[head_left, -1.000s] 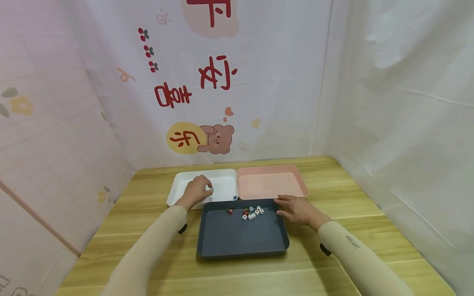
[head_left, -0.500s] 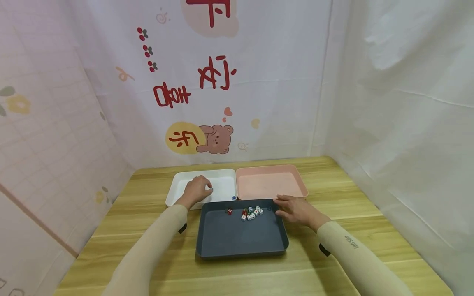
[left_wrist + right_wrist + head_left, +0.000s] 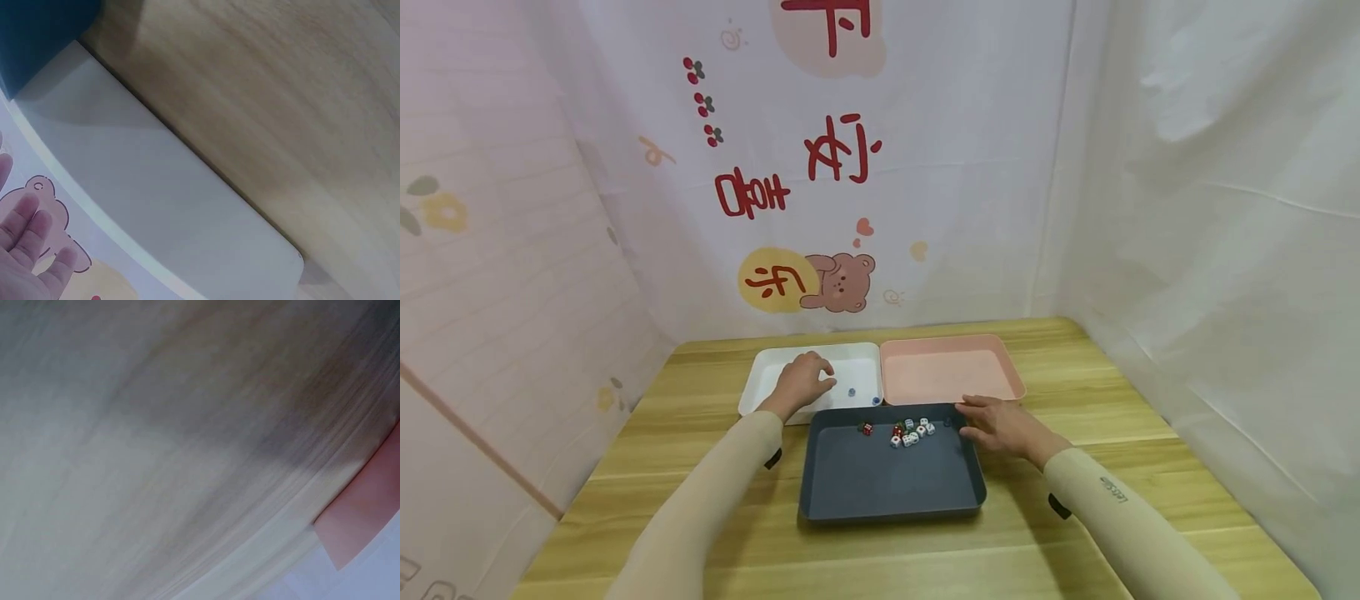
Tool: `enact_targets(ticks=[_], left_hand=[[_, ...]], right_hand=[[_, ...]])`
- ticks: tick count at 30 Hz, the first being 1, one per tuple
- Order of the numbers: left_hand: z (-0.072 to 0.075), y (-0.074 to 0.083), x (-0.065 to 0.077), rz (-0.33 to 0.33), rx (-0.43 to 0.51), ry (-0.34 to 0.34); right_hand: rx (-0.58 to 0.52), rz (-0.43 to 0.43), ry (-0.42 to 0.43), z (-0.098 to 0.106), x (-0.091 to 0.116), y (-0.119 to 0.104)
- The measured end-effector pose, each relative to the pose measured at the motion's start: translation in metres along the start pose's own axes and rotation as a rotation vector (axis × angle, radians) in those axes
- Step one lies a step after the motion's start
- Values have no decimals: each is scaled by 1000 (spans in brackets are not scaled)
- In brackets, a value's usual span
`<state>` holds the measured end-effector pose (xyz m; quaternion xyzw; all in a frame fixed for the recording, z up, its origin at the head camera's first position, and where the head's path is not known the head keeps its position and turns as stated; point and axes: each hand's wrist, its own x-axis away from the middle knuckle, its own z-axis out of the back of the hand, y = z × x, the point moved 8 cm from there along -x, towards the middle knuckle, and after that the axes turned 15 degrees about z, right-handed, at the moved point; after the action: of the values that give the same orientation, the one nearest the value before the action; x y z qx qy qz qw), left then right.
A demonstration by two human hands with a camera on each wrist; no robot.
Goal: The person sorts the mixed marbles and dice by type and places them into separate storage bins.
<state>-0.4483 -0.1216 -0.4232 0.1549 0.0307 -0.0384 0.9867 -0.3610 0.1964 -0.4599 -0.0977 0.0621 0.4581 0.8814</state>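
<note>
Blue die [image 3: 852,392]: has gone from the fingertips of the left hand [image 3: 801,385] to the floor of the white tray [image 3: 853,369], near another blue die [image 3: 876,401] in the corner.
Left hand: thumb and finger a little apart, holding nothing.
Right hand [image 3: 1003,425]: fingers nearly straight at the dark gray tray [image 3: 891,483], not curled round anything.
Feel: probably light, hard, a bit slippery, not easy to break; it could roll.
Best hold: pinch two flat sides.
</note>
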Motion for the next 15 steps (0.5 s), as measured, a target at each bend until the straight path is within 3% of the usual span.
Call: enact_targets(ticks=[15], left_hand=[[5, 11, 10, -38, 54, -5]], right_hand=[[5, -8, 15, -2, 3, 2]])
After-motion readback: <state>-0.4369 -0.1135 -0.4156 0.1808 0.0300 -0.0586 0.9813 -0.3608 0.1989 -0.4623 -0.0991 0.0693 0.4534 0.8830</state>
